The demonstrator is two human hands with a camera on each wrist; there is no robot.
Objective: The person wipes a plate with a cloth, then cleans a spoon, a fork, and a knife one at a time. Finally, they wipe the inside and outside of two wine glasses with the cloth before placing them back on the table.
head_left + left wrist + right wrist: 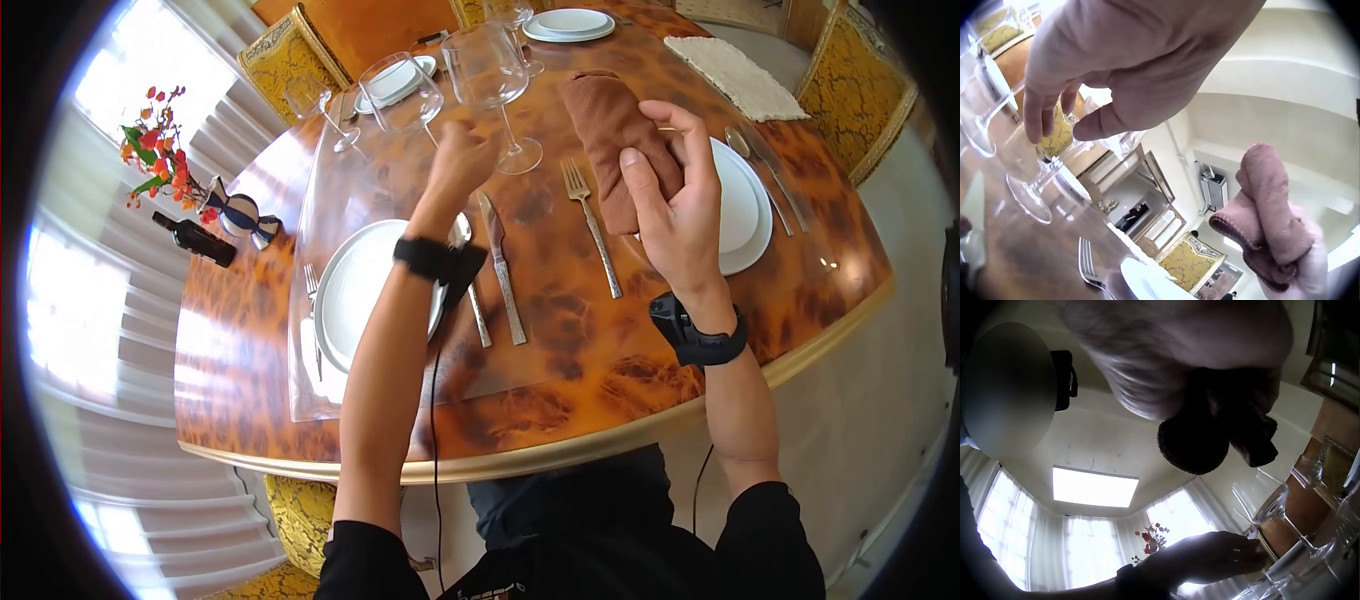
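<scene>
My right hand (685,210) grips a folded brown cloth napkin (612,130), thumb on the near face, raised over the left side of a white plate (742,205). In the left wrist view, the rolled napkin (1266,200) shows a stitched edge. My left hand (462,160) holds nothing; its fingers hang loosely bent, with the thumb apart from them. It is beside a large wine glass (487,75) and overlaps the stem of another wine glass (402,95) in the head view. Below the hands lie a fork (590,222), a knife (501,262) and a spoon (474,300).
A stacked white plate setting (362,290) sits under my left forearm, a fork (312,300) beside it. More glasses and plates (568,24) stand across the glossy table (520,410). A dark bottle (197,238) and flower vase (240,213) are at left, a beige placemat (730,75) at far right.
</scene>
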